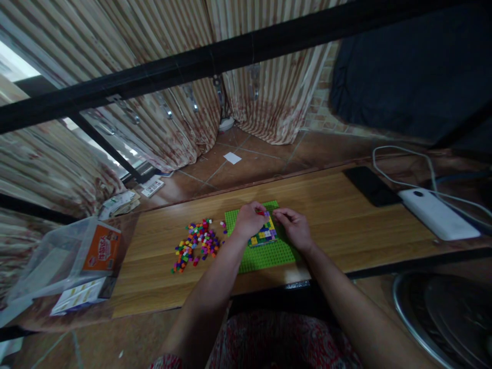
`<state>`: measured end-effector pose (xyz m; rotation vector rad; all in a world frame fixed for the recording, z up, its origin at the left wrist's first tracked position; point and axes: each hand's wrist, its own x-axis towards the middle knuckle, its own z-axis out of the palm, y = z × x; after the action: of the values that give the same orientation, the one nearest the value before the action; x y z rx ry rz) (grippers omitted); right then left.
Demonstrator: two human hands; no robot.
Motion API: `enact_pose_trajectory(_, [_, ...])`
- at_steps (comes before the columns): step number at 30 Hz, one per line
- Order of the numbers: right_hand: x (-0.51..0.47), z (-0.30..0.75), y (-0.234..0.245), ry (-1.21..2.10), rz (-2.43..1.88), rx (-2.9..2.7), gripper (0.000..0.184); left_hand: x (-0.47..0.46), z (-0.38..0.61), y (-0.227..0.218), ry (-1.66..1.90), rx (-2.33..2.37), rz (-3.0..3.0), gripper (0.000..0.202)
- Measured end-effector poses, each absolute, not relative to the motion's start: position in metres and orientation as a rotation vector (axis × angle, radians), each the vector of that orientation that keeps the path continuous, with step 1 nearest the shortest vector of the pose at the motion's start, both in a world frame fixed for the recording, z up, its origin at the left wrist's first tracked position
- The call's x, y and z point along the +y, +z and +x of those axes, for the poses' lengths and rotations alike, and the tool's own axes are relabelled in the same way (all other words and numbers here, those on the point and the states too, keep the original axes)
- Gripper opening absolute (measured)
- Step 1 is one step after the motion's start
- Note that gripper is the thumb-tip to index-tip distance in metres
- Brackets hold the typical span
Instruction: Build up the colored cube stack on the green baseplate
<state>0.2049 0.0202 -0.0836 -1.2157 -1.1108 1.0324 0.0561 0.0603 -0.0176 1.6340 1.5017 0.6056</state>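
Note:
A green studded baseplate lies on the wooden tabletop. On it stands a patch of small building bricks in yellow, blue, lilac, white and green, partly covered by my left hand. My left hand is closed above this patch, with a small red brick at its fingertips. Just right of the patch, the fingers of my right hand are pinched together over the baseplate; whatever they may hold is too small to make out. Left of the baseplate, many loose bricks of mixed colours are scattered in a pile.
A black phone and a white power bank with a white cable lie at the table's right. At the left end stands a clear plastic bin with an orange label, beside a small box. A dark metal bar crosses beyond the table.

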Motion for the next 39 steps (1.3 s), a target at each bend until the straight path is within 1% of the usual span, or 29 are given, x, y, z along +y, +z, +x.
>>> enact_pose_trajectory(8, [0.02, 0.206, -0.085, 1.029, -1.241, -1.093, 0.03, 0.068, 0.054, -0.019, 0.521, 1.422, 1.591, 0.015])
enact_pose_trajectory(13, [0.02, 0.202, -0.081, 1.021, -1.254, -1.058, 0.034, 0.063, 0.053, -0.014, 0.546, 1.408, 1.637, 0.014])
enact_pose_trajectory(15, [0.021, 0.202, -0.081, 1.022, -1.25, -1.052, 0.036, 0.061, 0.049, -0.01, 0.574, 1.402, 1.659, 0.017])
enact_pose_trajectory(19, [0.022, 0.202, -0.083, 1.025, -1.249, -1.063, 0.04, 0.051, 0.031, 0.003, 0.734, 1.392, 1.638, 0.041])
enact_pose_trajectory(20, [0.022, 0.203, -0.083, 1.024, -1.249, -1.065, 0.041, 0.046, 0.023, 0.008, 0.797, 1.393, 1.619, 0.044])
enact_pose_trajectory(21, [0.022, 0.203, -0.083, 1.025, -1.249, -1.066, 0.041, 0.04, 0.014, 0.011, 0.866, 1.397, 1.598, 0.043])
enact_pose_trajectory(24, [0.021, 0.203, -0.083, 1.025, -1.251, -1.063, 0.042, 0.018, -0.023, 0.017, 1.058, 1.413, 1.519, 0.031])
enact_pose_trajectory(25, [0.022, 0.203, -0.083, 1.024, -1.251, -1.064, 0.042, 0.009, -0.037, 0.016, 1.1, 1.432, 1.482, 0.031])
enact_pose_trajectory(29, [0.024, 0.208, -0.086, 1.045, -1.242, -1.058, 0.039, -0.028, -0.105, 0.0, 1.32, 1.682, 1.276, 0.038])
enact_pose_trajectory(32, [0.024, 0.217, -0.082, 1.01, -1.245, -0.957, 0.035, -0.052, -0.154, -0.018, 1.354, 2.035, 1.16, 0.037])
enact_pose_trajectory(35, [0.013, 0.218, -0.06, 0.788, -1.307, -0.953, 0.032, -0.07, -0.19, -0.034, 1.254, 2.315, 1.157, 0.036])
enact_pose_trajectory(37, [0.0, 0.206, -0.035, 0.653, -1.346, -1.115, 0.029, -0.075, -0.202, -0.044, 1.129, 2.474, 1.202, 0.035])
enact_pose_trajectory(39, [-0.017, 0.184, -0.012, 0.618, -1.315, -1.324, 0.024, -0.074, -0.207, -0.052, 1.021, 2.573, 1.306, 0.032])
